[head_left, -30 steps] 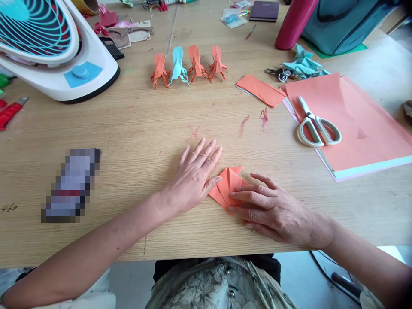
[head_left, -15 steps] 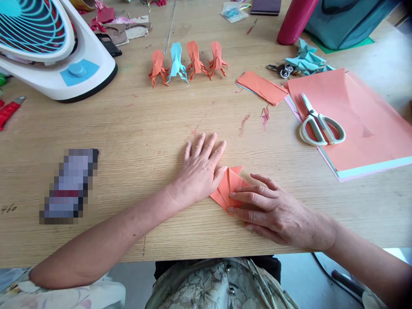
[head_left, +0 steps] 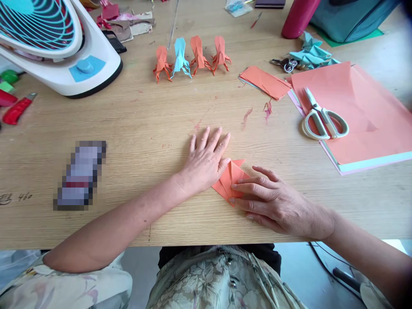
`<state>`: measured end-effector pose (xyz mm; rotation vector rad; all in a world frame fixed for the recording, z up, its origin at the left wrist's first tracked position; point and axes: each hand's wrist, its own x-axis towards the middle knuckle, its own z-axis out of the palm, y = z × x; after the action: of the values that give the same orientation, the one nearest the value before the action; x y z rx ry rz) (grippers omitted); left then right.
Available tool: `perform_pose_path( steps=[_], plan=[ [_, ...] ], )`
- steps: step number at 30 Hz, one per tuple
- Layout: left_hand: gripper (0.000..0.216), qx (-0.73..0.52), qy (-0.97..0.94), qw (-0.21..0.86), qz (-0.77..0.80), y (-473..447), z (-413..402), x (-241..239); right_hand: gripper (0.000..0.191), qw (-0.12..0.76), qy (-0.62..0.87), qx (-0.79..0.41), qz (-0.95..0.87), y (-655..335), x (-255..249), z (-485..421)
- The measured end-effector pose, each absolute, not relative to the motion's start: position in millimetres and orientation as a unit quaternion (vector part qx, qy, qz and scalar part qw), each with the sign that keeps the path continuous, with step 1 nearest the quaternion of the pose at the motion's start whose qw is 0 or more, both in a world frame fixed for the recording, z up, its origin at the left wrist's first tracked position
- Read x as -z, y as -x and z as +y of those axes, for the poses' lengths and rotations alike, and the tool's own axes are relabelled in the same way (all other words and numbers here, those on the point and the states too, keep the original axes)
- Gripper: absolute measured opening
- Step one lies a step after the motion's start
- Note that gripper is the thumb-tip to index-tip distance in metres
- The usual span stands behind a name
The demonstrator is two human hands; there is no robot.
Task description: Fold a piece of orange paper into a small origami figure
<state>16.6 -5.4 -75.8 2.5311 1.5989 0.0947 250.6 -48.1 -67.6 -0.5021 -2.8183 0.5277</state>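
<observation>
A folded piece of orange paper (head_left: 228, 182) lies flat on the wooden table (head_left: 144, 120), close to its front edge. My left hand (head_left: 207, 165) rests palm down with the fingers spread on the tabletop, and its thumb touches the paper's upper left part. From the right, my right hand (head_left: 270, 199) reaches over the paper. Its fingers are stretched out, with the tips laid on the paper's lower right side, hiding part of it. Several folds run down the paper's visible face, and a pointed flap sticks out at its top right.
Folded paper squids, orange (head_left: 200, 53) and blue (head_left: 181, 58), stand at the back. Scissors (head_left: 325, 118) lie on orange paper sheets (head_left: 380, 141) at right, near a stack of orange strips (head_left: 265, 81). A fan (head_left: 86, 71), a blurred phone (head_left: 79, 174) and a red cutter (head_left: 19, 109) are left.
The view has shifted slightly, so everything sits a little higher and further right. Both hands keep almost the same place on the orange paper.
</observation>
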Motion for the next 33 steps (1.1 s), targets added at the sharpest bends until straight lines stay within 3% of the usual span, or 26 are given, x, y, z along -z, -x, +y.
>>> perform_pose_path(
  steps=[8, 12, 16, 25, 33],
  plan=[
    [0.06, -0.047, -0.857, 0.028, 0.513, -21, -5, 75, 0.027, 0.114, 0.172, -0.172, -0.963, -251, 68, -49],
    [0.062, -0.029, -0.846, 0.104, 0.521, -13, 2, 72, 0.024, 0.121, 0.174, -0.17, -0.962, -251, 68, -50],
    [0.058, -0.09, -0.803, 0.147, 0.571, -6, -3, 69, 0.026, 0.122, 0.169, -0.166, -0.964, -251, 68, -49],
    [0.062, -0.044, -0.827, 0.039, 0.559, -16, -21, 78, 0.03, 0.116, 0.172, -0.169, -0.964, -251, 70, -49],
    [0.066, -0.058, -0.824, 0.05, 0.561, -12, -25, 76, 0.028, 0.113, 0.172, -0.168, -0.964, -251, 69, -49]
  ],
)
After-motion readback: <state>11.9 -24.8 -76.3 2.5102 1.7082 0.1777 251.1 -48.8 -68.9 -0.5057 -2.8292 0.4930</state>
